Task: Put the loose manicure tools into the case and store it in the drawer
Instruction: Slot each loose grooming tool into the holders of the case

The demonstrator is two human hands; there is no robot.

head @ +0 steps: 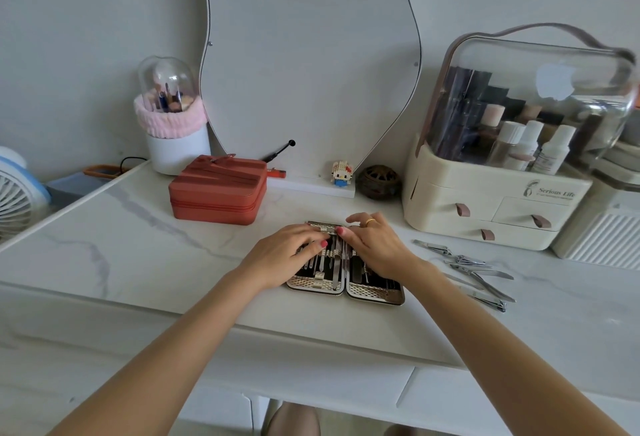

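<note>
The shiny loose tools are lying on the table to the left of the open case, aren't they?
Not quite. The head view shows the loose tools lying on the table to the right of the open case, not the left. Both hands rest on the case.

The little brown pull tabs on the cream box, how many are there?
3 on the cream organizer: one upper left, one upper right, one on the bottom drawer. No others show from this view.
</note>
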